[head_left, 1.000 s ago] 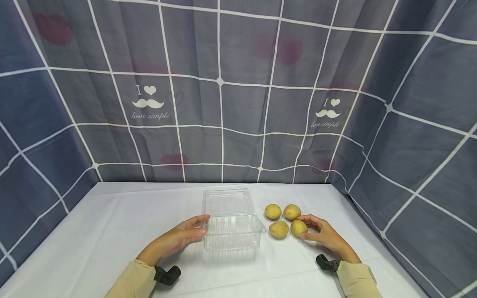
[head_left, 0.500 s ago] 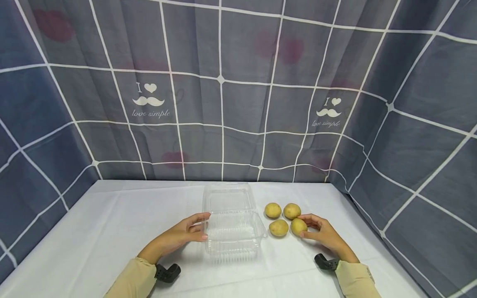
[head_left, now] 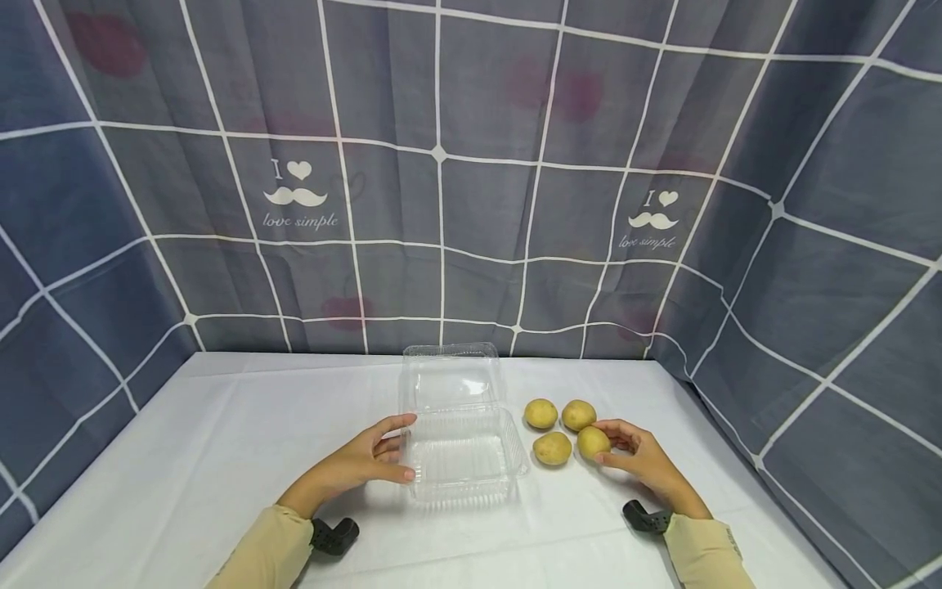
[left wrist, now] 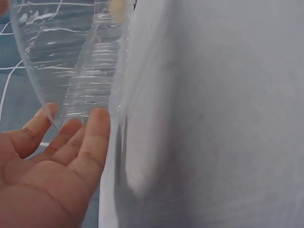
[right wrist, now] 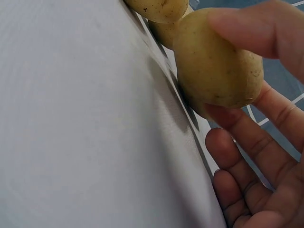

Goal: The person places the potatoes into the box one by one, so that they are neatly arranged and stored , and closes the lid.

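Behind everything, a dark grid-patterned curtain [head_left: 486,204] hangs around your white-covered table [head_left: 243,442]. Next in size comes the clear plastic container [head_left: 464,446], near the middle of the table, with its lid [head_left: 452,380] folded back behind the base; the base seems tipped a little towards you, though you can't be sure of the angle. Your left hand [head_left: 361,460] lightly holds the container's left end, thumb by the near corner and index finger further back. Your right hand [head_left: 643,458] pinches a potato [head_left: 593,443] between thumb and fingers; the right wrist view shows its last two fingers curled in beneath, off the skin. That potato is the near right one of four, to the right of the container. Beside it sit the near left potato [head_left: 552,449], the far left potato [head_left: 540,413] and the far right potato [head_left: 579,415].

By the look of it, you are at the grasping step, steadying the container while taking the first potato. Your next move probably calls for a firm pinch, a lift clear of its neighbours, then a low carry leftwards over the rim, the left hand holding the light plastic steady.
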The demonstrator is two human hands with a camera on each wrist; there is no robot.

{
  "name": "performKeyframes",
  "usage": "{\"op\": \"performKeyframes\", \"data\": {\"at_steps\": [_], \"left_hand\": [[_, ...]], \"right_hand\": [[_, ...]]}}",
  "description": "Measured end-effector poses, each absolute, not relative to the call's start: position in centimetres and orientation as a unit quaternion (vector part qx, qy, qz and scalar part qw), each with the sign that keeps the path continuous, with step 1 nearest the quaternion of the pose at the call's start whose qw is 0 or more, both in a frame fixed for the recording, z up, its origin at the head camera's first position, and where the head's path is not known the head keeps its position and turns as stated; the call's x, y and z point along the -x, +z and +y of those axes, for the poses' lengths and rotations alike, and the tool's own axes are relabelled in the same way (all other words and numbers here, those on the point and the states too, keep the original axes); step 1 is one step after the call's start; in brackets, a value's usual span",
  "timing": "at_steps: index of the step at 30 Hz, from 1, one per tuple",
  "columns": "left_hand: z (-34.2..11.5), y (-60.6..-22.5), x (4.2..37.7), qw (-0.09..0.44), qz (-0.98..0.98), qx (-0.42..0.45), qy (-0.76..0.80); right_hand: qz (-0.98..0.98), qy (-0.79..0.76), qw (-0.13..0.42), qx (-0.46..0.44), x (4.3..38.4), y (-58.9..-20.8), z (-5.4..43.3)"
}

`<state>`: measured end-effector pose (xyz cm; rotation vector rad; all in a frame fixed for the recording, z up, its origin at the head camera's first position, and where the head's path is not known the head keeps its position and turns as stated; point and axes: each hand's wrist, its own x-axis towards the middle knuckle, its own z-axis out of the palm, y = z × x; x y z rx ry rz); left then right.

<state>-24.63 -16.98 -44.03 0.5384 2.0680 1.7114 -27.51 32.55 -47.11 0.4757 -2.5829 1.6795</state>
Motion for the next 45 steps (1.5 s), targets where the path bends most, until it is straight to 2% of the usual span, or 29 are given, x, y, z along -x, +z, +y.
{"op": "performKeyframes", "data": {"at_steps": [22, 34, 45], "left_hand": [[-17.0, -46.1, 25.3, 0.156, 0.728, -0.215, 0.632], [-16.8, -46.7, 25.2, 0.119, 0.733, -0.241, 0.625], [-16.9, -46.9, 25.1, 0.112, 0.743, -0.247, 0.612]], "right_hand": [[-0.819, 0.559, 0.026, -0.123, 27.4, -46.5, 31.9], [-0.809, 0.562, 0.043, -0.166, 27.5, -46.1, 31.3], [-0.799, 0.563, 0.044, -0.206, 27.4, -45.5, 30.3]]}}
